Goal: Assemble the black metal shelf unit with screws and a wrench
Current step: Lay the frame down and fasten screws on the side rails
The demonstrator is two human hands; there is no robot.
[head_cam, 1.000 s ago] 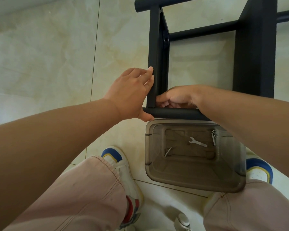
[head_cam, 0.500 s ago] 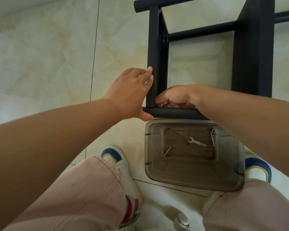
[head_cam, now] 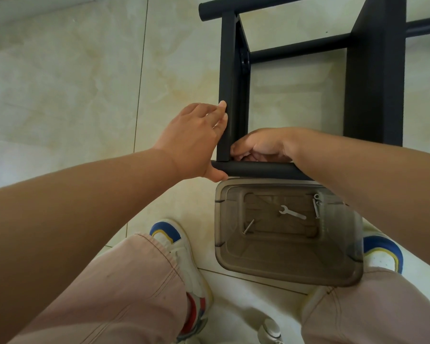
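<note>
The left hand (head_cam: 194, 140) is laid flat against the upright bar (head_cam: 230, 95); the right hand (head_cam: 260, 146) is curled at the near corner joint, its grasp hidden. The shelf frame (head_cam: 372, 70), judged rigid and heavy, is best held by its bars. The wrench (head_cam: 292, 212) is left in the plastic bin (head_cam: 287, 275) nearby.

No writing is showing anywhere that I can make out: no label, brand, number or sign is coming through legibly on anything in view.
</note>
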